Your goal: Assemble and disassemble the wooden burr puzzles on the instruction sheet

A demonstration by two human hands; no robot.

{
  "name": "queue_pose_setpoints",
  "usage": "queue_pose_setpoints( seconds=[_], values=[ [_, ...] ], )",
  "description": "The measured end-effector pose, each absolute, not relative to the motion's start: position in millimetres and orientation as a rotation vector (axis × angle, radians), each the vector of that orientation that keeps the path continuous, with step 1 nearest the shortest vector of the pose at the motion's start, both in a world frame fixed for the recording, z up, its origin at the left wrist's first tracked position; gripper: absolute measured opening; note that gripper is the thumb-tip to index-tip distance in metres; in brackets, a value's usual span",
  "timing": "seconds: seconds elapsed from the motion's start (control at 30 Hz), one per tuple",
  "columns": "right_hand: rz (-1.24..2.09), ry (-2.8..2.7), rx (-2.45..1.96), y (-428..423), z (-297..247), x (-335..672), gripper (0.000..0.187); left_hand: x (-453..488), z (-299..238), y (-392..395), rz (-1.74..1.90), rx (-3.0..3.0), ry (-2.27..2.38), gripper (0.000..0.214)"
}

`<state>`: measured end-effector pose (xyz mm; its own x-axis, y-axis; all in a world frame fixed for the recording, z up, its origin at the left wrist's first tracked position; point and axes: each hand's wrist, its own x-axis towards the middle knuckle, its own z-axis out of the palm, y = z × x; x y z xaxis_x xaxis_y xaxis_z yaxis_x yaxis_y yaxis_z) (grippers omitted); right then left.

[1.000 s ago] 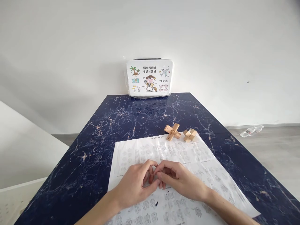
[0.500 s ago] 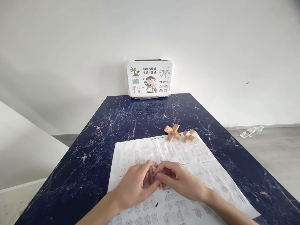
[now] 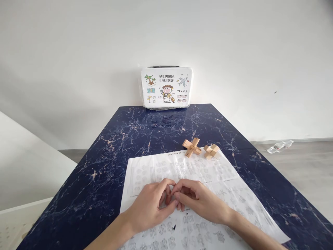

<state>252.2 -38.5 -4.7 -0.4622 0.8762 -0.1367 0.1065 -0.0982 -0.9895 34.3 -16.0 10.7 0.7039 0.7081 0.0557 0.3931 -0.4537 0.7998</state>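
The printed sheet [image 3: 231, 189] lies beneath my hands on the dark blue marbled bench [image 3: 101, 159], well in from its far edge and between its left and right edges. My left grip [image 3: 153, 205] and right grip [image 3: 201, 201] meet over the middle of the sheet, fingers curled inward, both narrow at the tips; I cannot tell whether they pinch anything. Just below my fingers the sheet shows small dark patches [image 3: 174, 227], marks or tears, I can't say which.

Past my knuckles, one wooden cross-shaped puzzle [image 3: 191, 147] overlaps the sheet's far edge, and beside it, apart, a second, more compact wooden puzzle [image 3: 211, 151] sits at the sheet's far right corner. At the bench's far edge a white cartoon-printed case [image 3: 168, 86] stands upright before the wall [image 3: 247, 52]. Beyond the bench's right edge, a clear bottle [image 3: 276, 147] lies on the floor [image 3: 307, 166].
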Motion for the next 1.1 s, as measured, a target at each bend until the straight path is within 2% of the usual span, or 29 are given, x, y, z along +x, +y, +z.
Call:
queue_pose_setpoints(
  seconds=[1.1],
  values=[
    [1.621,-1.575,-1.096,-37.4,-4.9,252.1,0.014,34.1,8.8,-16.8,0.481,2.067,0.861,0.015]
  ],
)
